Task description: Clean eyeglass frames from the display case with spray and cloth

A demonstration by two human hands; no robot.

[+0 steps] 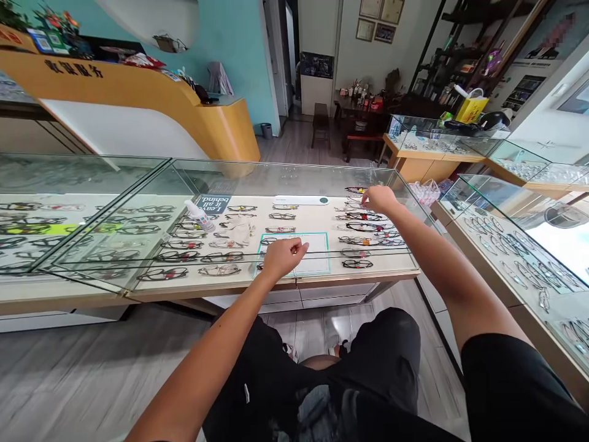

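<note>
My left hand (286, 256) hovers over the front of the glass display case (304, 281), its fingers curled in and thumb against them, with nothing visible in it. Below it lies a white sheet with a teal border (317, 261). At the case's right end, my right hand (380, 199) reaches down, fingertips pinched at the edge of a pair of eyeglasses (353, 204); the hand partly covers them. More glasses (363, 227) lie in a column just below that hand. A white bottle (199, 215) leans at the left among rows of glasses (227, 244).
Another glass case (519, 245) full of glasses stands close on my right. To the left the display continues with more frames (27, 227). A curved wooden counter (225, 129) is behind. A yellow bag (472, 109) sits on the far-right case.
</note>
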